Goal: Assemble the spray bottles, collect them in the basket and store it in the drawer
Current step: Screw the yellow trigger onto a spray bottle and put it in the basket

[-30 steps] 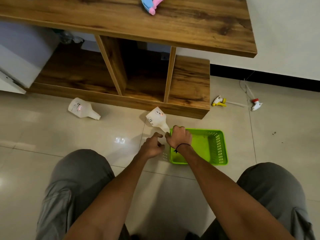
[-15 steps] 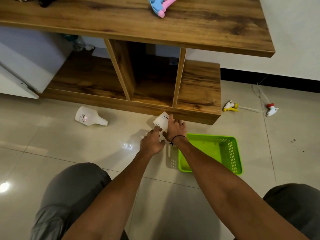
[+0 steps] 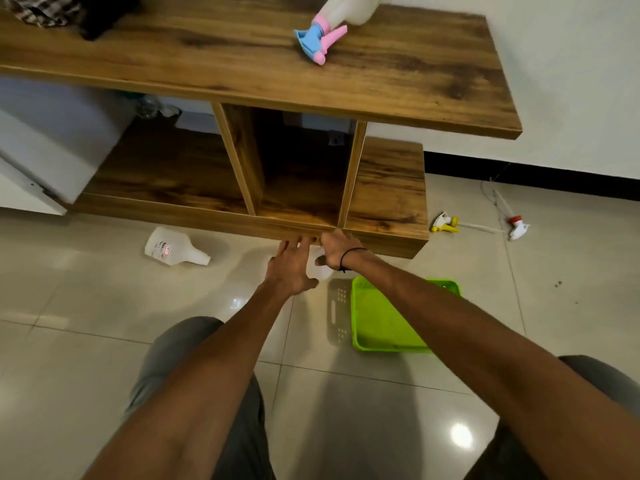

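A white bottle lies on the floor tiles against the wooden table's base, mostly hidden between both hands. The right hand closes around it (a black band on that wrist); the left hand is spread flat beside it. The green basket sits just nearer. Another capless bottle lies well to the left.

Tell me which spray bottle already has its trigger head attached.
The bottle on the wooden shelf top, with a pink and blue trigger head. The floor bottle has a bare neck, and the third bottle is mostly hidden between the hands.
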